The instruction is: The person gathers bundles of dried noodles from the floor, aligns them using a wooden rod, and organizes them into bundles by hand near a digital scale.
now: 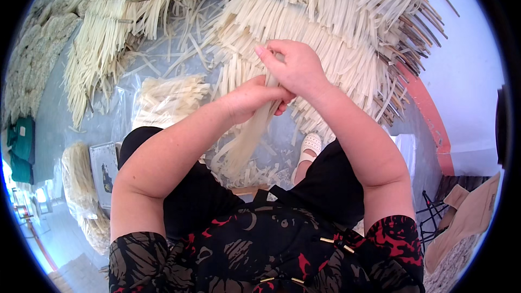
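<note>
My left hand (254,97) is closed around a bundle of flat, dried noodle strips (246,142), whose lower ends fan out above the floor between my legs. Just above it, my right hand (292,63) curls its thumb and fingers around the upper end of the same bundle. The two hands meet near the right wrist. Behind them spreads a large pile of pale noodle strips (260,16), hanging in rows over thin wooden sticks (423,28). Part of the bundle is hidden by my fingers.
To the left, a clear plastic bag (163,103) holds cut strips. Another plastic-wrapped bundle (79,179) lies beside a worn metal box (102,171). More strips on sticks (110,28) stand at upper left. Broken pieces (260,173) litter the floor. Flattened cardboard (464,224) leans at lower right.
</note>
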A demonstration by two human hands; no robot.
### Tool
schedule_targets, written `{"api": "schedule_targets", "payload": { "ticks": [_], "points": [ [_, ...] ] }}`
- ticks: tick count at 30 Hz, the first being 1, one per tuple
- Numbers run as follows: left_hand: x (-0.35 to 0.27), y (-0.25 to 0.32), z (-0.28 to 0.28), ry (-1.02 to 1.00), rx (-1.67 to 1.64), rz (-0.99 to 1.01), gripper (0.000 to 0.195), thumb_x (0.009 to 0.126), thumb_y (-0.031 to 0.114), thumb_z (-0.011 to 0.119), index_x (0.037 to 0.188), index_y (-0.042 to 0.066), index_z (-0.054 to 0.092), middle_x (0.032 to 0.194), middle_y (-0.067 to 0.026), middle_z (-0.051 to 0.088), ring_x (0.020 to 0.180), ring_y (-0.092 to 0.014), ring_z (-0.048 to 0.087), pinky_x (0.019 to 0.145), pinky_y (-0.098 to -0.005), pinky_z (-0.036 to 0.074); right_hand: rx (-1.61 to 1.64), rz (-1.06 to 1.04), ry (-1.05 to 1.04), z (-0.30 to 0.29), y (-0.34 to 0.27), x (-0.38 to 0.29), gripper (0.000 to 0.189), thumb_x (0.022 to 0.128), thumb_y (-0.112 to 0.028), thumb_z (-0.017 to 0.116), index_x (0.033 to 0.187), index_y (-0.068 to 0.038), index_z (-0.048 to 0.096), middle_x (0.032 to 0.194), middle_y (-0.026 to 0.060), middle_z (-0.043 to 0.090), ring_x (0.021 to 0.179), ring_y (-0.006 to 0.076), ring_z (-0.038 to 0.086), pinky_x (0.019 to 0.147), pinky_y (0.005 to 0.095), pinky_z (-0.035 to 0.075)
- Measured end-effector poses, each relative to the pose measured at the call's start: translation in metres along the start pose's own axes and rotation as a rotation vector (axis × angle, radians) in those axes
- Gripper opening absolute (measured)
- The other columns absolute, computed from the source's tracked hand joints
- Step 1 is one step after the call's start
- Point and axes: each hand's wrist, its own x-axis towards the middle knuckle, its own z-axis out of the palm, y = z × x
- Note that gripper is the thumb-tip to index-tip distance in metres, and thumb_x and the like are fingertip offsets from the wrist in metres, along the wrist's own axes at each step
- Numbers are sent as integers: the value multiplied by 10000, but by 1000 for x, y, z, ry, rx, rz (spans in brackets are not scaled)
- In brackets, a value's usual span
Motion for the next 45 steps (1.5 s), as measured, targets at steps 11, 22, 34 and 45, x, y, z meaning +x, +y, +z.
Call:
{"api": "schedule_targets", "payload": {
  "ticks": [11,22,34,45],
  "points": [
    [3,16,-20,214,-332,180,167,876,168,638,985,65,564,822,-44,589,737,-161,589,709,-322,505,819,117,-6,12,13,9,788,871,-508,601,1436,-46,305,1250,192,536,1129,249,551,933,357,445],
    [-11,34,-34,417,-402,297,240,885,221,656,1029,60,552,825,-37,586,846,-199,605,849,-358,496,677,145,-594,39,-9,-11,684,828,-489,675,1275,-4,495,1113,118,586,1066,186,541,909,346,433],
    [-45,57,-78,751,-280,575,202,899,199,651,995,54,548,618,49,439,579,-99,500,712,-296,500,693,323,-275,22,47,47,454,863,-377,652,1180,-55,602,1052,63,656,935,151,630,828,292,490],
    [-66,38,-88,751,-376,424,194,904,205,640,991,59,547,601,59,406,576,-68,455,739,-276,466,201,566,-398,218,226,75,278,822,-252,624,1061,-120,677,927,54,680,837,202,653,721,295,507]
  ]
}}
